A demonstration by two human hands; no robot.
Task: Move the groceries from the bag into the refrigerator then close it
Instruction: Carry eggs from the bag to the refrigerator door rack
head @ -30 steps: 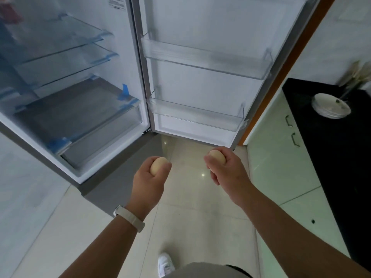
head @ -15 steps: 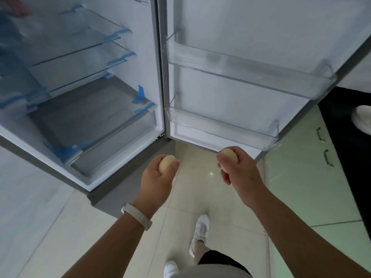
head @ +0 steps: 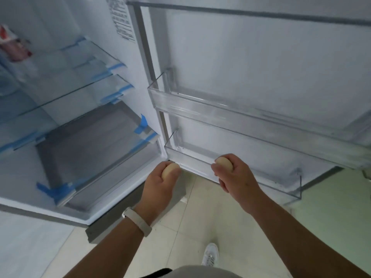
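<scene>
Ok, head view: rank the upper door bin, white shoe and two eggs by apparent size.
1. upper door bin
2. white shoe
3. left egg and right egg: look alike, both partly hidden.

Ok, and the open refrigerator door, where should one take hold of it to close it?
Probably take the door by its free edge on the right, coming from outside: it hinges beside the cabinet, and its clear bins look thin. The left hand and right hand each hold an egg.
</scene>
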